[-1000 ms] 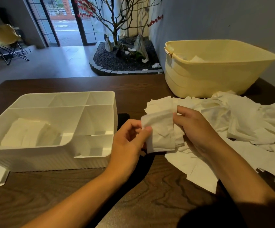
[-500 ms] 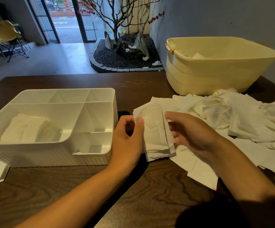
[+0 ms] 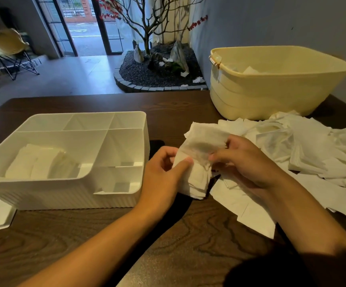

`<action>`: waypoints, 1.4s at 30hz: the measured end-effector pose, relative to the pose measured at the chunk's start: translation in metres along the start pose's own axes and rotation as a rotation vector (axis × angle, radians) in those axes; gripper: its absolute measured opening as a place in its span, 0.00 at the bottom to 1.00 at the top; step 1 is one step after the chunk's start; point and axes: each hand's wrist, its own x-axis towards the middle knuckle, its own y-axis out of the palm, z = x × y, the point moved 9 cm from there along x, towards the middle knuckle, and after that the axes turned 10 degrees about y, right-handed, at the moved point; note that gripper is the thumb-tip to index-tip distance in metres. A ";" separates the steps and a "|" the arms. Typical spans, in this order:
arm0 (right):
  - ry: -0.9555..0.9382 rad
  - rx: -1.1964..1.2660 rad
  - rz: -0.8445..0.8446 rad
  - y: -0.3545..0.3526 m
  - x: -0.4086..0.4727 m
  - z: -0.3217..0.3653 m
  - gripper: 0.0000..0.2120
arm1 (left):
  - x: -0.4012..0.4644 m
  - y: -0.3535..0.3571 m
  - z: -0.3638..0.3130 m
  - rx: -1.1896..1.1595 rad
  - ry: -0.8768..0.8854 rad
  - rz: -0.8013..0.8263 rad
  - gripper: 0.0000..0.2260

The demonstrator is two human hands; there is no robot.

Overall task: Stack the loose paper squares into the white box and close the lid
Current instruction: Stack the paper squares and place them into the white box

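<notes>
Fingers: left hand (image 3: 164, 175) and right hand (image 3: 242, 160) both grip a paper stack (image 3: 199, 162) | box (image 3: 64, 195): open, paper inside | pile (image 3: 312, 150): on table (image 3: 168, 245)

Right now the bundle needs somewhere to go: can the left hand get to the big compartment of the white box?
Probably yes. The left hand grips the paper bundle just right of the white box, whose top is open. Its big compartment holds only a low stack, and nothing stands between.

Left hand (image 3: 164, 172) and right hand (image 3: 244, 160) seemingly pinch, fingers curled.
</notes>
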 end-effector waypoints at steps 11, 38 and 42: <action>-0.090 -0.222 -0.137 -0.001 -0.004 0.007 0.13 | -0.007 -0.009 -0.028 0.075 0.223 -0.139 0.18; -0.114 -0.249 -0.339 0.022 -0.033 -0.004 0.19 | -0.003 -0.001 -0.006 -0.180 0.001 -0.057 0.17; -0.075 -0.322 -0.294 0.026 -0.033 -0.007 0.18 | -0.006 0.011 -0.008 -0.070 -0.010 0.084 0.14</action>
